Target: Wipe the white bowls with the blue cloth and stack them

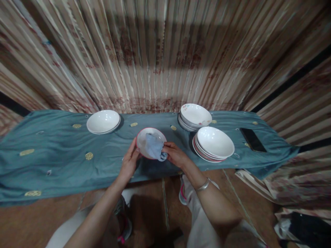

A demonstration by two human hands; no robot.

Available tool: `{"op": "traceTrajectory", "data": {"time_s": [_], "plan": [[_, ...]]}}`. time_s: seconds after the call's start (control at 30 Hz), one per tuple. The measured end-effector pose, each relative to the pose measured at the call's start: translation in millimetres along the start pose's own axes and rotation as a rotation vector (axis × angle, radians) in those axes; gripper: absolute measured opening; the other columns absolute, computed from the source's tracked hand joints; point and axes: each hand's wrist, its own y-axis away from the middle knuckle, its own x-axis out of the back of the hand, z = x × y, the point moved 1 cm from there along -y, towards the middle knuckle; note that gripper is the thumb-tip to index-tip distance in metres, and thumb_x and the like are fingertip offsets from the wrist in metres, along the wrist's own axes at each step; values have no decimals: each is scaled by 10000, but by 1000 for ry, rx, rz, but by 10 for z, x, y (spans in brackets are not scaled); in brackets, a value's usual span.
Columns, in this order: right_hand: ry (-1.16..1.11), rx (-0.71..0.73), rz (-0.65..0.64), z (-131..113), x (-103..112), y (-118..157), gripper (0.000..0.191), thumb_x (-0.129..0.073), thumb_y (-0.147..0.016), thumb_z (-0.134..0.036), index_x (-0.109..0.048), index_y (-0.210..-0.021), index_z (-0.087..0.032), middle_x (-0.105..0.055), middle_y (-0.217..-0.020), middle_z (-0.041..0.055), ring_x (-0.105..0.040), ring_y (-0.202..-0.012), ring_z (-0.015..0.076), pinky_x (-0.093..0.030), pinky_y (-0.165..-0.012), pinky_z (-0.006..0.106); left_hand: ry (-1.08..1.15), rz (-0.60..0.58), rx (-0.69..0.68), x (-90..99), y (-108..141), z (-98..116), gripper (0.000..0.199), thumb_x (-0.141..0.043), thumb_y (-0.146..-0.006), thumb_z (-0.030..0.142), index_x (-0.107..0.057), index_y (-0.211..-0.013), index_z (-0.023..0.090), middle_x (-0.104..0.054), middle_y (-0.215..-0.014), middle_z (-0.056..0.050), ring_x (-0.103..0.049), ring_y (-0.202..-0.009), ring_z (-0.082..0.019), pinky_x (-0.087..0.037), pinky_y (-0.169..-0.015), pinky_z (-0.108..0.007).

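My left hand (131, 159) grips the left rim of a white bowl (142, 140) with a red edge, held just over the front part of the table. A light blue cloth (153, 146) lies across the inside of this bowl. My right hand (174, 154) is closed on the cloth's right end, at the bowl's right rim. Part of the bowl's inner surface is covered by the cloth, and its underside is hidden.
White bowls (103, 121) are stacked at the table's left. On the right stand a stack of flower-patterned bowls (196, 114) and a nearer stack of white bowls (216, 142). A black phone (252, 139) lies farther right on the teal tablecloth (64, 151). Curtains (155, 51) hang behind.
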Motion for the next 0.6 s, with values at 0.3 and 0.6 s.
{"op": "traceTrajectory", "data": {"time_s": [0.3, 0.6], "plan": [[-101, 11, 129, -70, 142, -20, 247, -760, -547, -277, -530, -533, -189, -487, -487, -82, -427, -450, 53, -389, -486, 188, -69, 93, -5, 137, -30, -110, 721, -635, -755, 574, -520, -1385, 244, -558, -1412, -87, -578, -1216, -275, -564, -901, -376], [-124, 43, 192, -58, 268, -69, 267, -762, -544, -280, -510, -516, -196, -456, -494, -81, -387, -449, 57, -354, -470, 197, -36, 167, 65, 177, -71, -320, 836, -624, -792, 533, -335, -1500, 194, -437, -1510, -143, -483, -1333, -317, -511, -999, -436]]}}
